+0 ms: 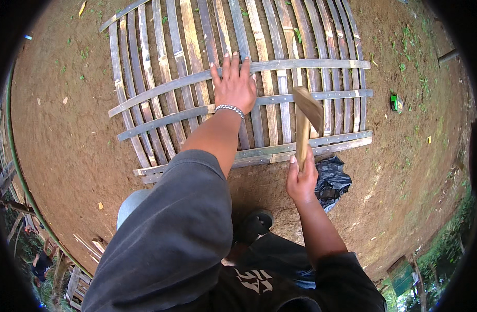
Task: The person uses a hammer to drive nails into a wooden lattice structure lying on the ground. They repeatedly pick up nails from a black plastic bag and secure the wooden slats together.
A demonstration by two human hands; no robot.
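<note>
A panel of split bamboo slats [190, 39] lies on the ground before me, its long strips crossed by several dark cross slats [321, 95]. My left hand [235, 86] rests on the second cross slat from the far end, fingers stretched forward and apart, palm down. In my right hand [303, 179] is a hatchet [302, 136], gripped low on its pale wooden handle. Its brown, wedge-shaped head [309, 108] points up and hangs over the panel's right part, apparently above the slats. Any nail under my left palm is hidden.
A crumpled black plastic bag [332, 182] lies by the panel's near right edge. A small green packet [396, 103] sits on the bare soil [67, 140] to the right. Along the far left runs a green hose-like line [21, 177], with wooden pieces [77, 285] beyond it.
</note>
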